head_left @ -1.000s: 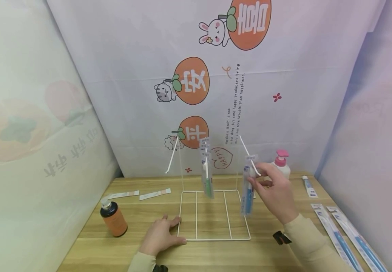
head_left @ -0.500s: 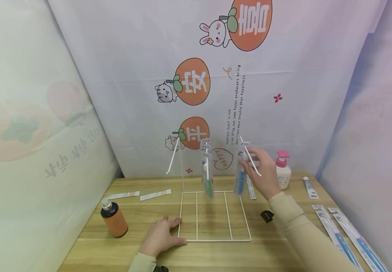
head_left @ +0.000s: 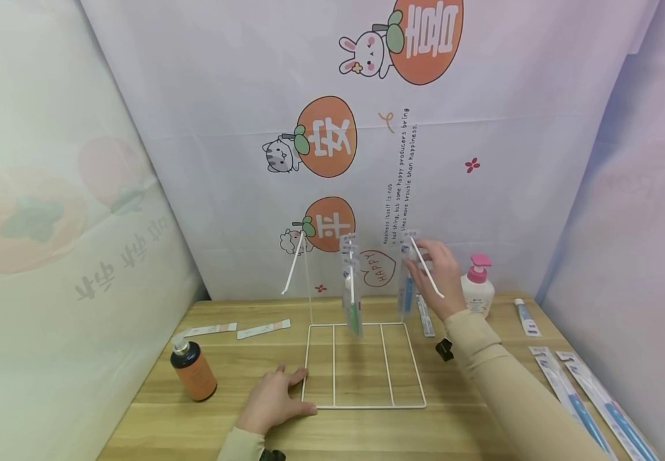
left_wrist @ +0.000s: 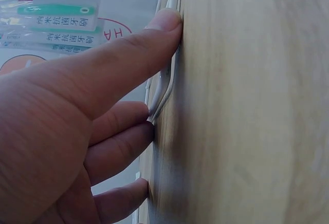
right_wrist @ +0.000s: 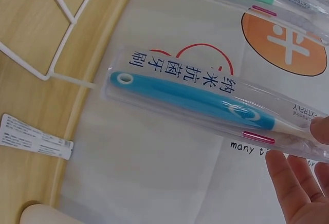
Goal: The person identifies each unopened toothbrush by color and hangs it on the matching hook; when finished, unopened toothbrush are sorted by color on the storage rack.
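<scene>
A white wire display rack (head_left: 378,406) with hooks stands on the wooden table. My left hand (head_left: 271,398) rests at the base's front left corner; in the left wrist view its thumb (left_wrist: 167,21) and fingertips touch the wire. My right hand (head_left: 439,275) pinches a clear-packaged blue toothbrush (right_wrist: 190,98) near its upper end. The package hangs upright around the right hook (head_left: 426,267), close to the hook's back end. Packaged green toothbrushes (head_left: 353,314) hang on the middle hook. No package is on the left hook (head_left: 293,264).
Two packaged blue toothbrushes (head_left: 574,400) lie at the right. Behind them is a small tube (head_left: 526,318); a pink-topped pump bottle (head_left: 478,291) stands at the back right. An orange bottle (head_left: 195,374) and two flat sachets (head_left: 263,329) are at the left. Cloth walls enclose the table.
My right hand has pushed the packaged blue toothbrush backward along the right hook, from its front end to near its back. The left hand has stayed in place on the rack.
</scene>
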{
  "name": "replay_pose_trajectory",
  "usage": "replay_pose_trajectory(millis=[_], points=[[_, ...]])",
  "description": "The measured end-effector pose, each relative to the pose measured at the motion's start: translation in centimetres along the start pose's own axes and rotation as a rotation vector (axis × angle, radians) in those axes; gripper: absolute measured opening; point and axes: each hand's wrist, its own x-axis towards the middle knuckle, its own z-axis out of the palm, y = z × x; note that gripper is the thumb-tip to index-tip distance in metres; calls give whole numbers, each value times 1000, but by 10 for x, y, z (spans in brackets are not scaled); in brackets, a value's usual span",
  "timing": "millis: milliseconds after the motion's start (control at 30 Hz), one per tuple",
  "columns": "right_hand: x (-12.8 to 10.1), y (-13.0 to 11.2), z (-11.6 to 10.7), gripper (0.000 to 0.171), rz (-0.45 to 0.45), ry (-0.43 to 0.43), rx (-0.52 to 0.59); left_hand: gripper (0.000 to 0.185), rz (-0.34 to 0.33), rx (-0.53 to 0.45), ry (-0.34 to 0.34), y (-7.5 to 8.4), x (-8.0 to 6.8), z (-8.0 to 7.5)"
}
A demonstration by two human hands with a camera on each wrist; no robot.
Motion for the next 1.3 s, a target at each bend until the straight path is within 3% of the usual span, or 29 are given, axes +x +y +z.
replay_pose_trajectory(millis=[767, 1300], points=[[1, 5, 5, 44, -32, 28, -18, 85, 4, 9, 2, -3, 1, 3], [-3, 5, -1, 43, 6, 6, 23, 84, 8, 4, 2, -3, 0, 3]])
